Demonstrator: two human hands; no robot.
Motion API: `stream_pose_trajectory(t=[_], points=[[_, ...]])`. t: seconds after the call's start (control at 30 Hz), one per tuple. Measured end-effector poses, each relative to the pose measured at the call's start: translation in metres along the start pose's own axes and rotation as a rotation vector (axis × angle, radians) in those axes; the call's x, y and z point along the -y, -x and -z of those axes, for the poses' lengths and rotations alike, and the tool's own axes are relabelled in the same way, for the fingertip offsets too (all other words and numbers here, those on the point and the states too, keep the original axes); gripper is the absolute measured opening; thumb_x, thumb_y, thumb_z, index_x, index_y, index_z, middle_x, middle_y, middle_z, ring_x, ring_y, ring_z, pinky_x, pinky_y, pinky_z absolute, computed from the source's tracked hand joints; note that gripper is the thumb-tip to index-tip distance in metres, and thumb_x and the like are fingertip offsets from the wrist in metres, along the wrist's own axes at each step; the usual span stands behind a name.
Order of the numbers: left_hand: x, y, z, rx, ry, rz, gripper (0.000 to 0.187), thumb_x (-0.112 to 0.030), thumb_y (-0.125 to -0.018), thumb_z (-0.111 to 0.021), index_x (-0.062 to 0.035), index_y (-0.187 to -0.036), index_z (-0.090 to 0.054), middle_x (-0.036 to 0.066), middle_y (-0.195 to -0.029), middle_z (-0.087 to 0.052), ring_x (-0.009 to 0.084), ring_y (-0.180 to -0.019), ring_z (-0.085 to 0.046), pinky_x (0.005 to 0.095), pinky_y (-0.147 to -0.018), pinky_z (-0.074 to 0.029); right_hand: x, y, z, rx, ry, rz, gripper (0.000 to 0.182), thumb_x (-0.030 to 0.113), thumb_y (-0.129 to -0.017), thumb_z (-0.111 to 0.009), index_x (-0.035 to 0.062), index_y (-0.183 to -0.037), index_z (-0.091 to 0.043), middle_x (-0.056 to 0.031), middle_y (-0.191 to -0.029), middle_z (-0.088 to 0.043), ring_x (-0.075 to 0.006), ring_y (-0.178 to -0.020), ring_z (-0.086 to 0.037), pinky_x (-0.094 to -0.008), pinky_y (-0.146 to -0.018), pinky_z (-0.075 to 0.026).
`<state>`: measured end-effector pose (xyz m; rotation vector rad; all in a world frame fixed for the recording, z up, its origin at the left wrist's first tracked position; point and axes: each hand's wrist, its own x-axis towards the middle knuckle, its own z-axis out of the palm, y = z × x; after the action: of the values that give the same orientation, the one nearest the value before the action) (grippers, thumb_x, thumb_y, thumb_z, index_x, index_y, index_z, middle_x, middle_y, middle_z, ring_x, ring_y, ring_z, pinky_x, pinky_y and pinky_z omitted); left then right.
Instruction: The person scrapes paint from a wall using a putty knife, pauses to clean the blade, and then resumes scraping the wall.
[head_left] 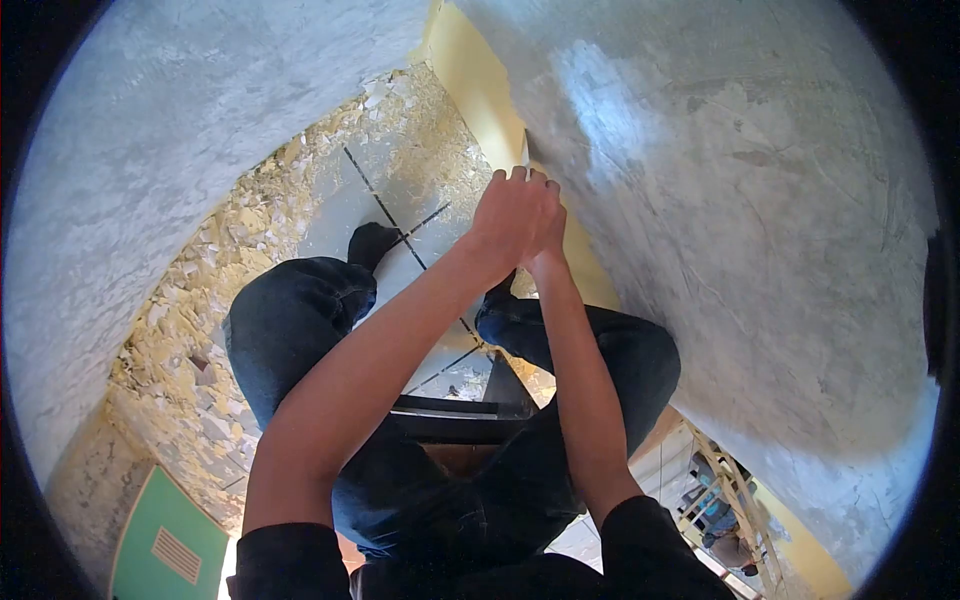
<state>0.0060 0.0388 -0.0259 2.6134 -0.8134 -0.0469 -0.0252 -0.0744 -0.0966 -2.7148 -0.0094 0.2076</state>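
Both hands are together in front of me, close to the right-hand wall. My left hand [510,212] is closed, its knuckles facing up, and overlaps my right hand [550,232], whose fingers are mostly hidden. Just beyond the knuckles a thin blade [526,150] shows, seemingly of a scraper, at the edge of a strip of yellow paint [478,85]. The handle is covered by the hands. Beside that strip, the wall [720,220] is bare grey plaster.
Yellow and white paint flakes [210,330] lie thick along the left wall [210,110]. Grey floor tiles [345,215] with dark joints show between my legs [290,320]. A green panel with a vent [160,530] stands lower left; a wooden ladder-like frame [735,490] lower right.
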Motion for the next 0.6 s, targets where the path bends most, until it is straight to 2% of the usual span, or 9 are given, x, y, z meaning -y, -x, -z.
stream_pose_trajectory(t=[0.07, 0.13, 0.17, 0.23, 0.27, 0.33, 0.47, 0.53, 0.6], points=[[0.003, -0.003, 0.003, -0.004, 0.014, 0.001, 0.024, -0.028, -0.082, -0.062, -0.0044, -0.086, -0.063, 0.009, -0.088, -0.065, 0.0267, -0.084, -0.063, 0.0379, -0.071, -0.05, 0.008, -0.001, 0.004, -0.035, -0.239, -0.065, 0.017, 0.013, -0.094, -0.053, 0.0047, -0.108, -0.059, -0.007, -0.101, -0.064, -0.0176, -0.091, -0.06, -0.0326, -0.076, -0.05], [0.002, -0.005, 0.004, 0.03, 0.052, 0.021, 0.023, -0.027, -0.081, -0.062, -0.0048, -0.085, -0.063, 0.009, -0.086, -0.064, 0.0266, -0.084, -0.063, 0.0377, -0.071, -0.05, 0.028, -0.001, 0.029, -0.025, -1.072, -0.636, 0.017, 0.016, -0.093, -0.055, 0.0056, -0.106, -0.059, -0.0064, -0.099, -0.064, -0.0174, -0.089, -0.06, -0.0331, -0.073, -0.05], [0.002, -0.005, 0.004, 0.028, 0.055, 0.019, 0.023, -0.027, -0.081, -0.062, -0.0048, -0.085, -0.063, 0.009, -0.086, -0.064, 0.0266, -0.084, -0.063, 0.0377, -0.071, -0.05, 0.017, -0.004, 0.019, -0.028, -1.069, -0.637, 0.017, 0.016, -0.093, -0.055, 0.0056, -0.106, -0.059, -0.0064, -0.099, -0.064, -0.0174, -0.089, -0.06, -0.0331, -0.073, -0.05], [0.006, -0.006, 0.005, -0.021, -0.007, -0.008, 0.023, -0.027, -0.079, -0.063, -0.0049, -0.086, -0.063, 0.009, -0.087, -0.064, 0.0262, -0.084, -0.063, 0.0374, -0.07, -0.05, -0.014, -0.013, -0.012, 0.0, 0.106, 0.097, 0.022, 0.019, -0.094, -0.055, 0.0063, -0.111, -0.059, -0.0049, -0.099, -0.064, -0.0169, -0.089, -0.061, -0.0333, -0.072, -0.05], [0.005, -0.006, 0.007, -0.018, -0.008, -0.015, 0.023, -0.027, -0.079, -0.063, -0.0049, -0.086, -0.063, 0.009, -0.087, -0.064, 0.0262, -0.084, -0.063, 0.0374, -0.07, -0.05, -0.002, -0.01, -0.003, -0.003, 0.104, 0.092, 0.022, 0.019, -0.094, -0.055, 0.0063, -0.111, -0.059, -0.0049, -0.099, -0.064, -0.0169, -0.089, -0.061, -0.0333, -0.072, -0.05], [0.005, -0.006, 0.01, 0.036, -0.014, -0.015, 0.024, -0.027, -0.078, -0.063, -0.0046, -0.087, -0.063, 0.009, -0.088, -0.065, 0.0259, -0.084, -0.063, 0.0378, -0.071, -0.05, 0.038, 0.001, 0.032, -0.065, -1.403, -0.817, 0.02, 0.019, -0.094, -0.057, 0.0068, -0.109, -0.059, -0.004, -0.097, -0.064, -0.0162, -0.087, -0.061, -0.0342, -0.071, -0.05], [0.008, -0.007, 0.008, 0.004, 0.054, -0.007, 0.023, -0.025, -0.077, -0.064, -0.0043, -0.087, -0.063, 0.009, -0.086, -0.064, 0.0261, -0.084, -0.063, 0.0383, -0.073, -0.051, 0.026, 0.0, 0.028, -0.075, -1.336, -0.713, 0.019, 0.02, -0.094, -0.057, 0.0075, -0.108, -0.06, -0.0025, -0.093, -0.064, -0.0158, -0.085, -0.06, -0.0328, -0.07, -0.049], [0.008, -0.009, 0.006, -0.05, 0.057, 0.011, 0.022, -0.023, -0.075, -0.065, -0.0042, -0.086, -0.063, 0.009, -0.085, -0.064, 0.0269, -0.084, -0.064, 0.0385, -0.074, -0.052, -0.011, -0.006, -0.016, -0.066, -0.376, -0.125, 0.019, 0.023, -0.094, -0.058, 0.0067, -0.104, -0.06, -0.0011, -0.088, -0.063, -0.0129, -0.075, -0.06, -0.0301, -0.059, -0.048], [0.005, -0.012, 0.011, -0.005, 0.05, 0.017, 0.022, -0.023, -0.075, -0.066, -0.0042, -0.086, -0.063, 0.01, -0.086, -0.065, 0.0269, -0.085, -0.064, 0.0381, -0.074, -0.052, 0.028, 0.002, 0.02, -0.071, -0.76, -0.352, 0.02, 0.025, -0.095, -0.057, 0.0061, -0.102, -0.06, -0.0007, -0.083, -0.062, -0.0115, -0.067, -0.058, -0.0287, -0.052, -0.044]])
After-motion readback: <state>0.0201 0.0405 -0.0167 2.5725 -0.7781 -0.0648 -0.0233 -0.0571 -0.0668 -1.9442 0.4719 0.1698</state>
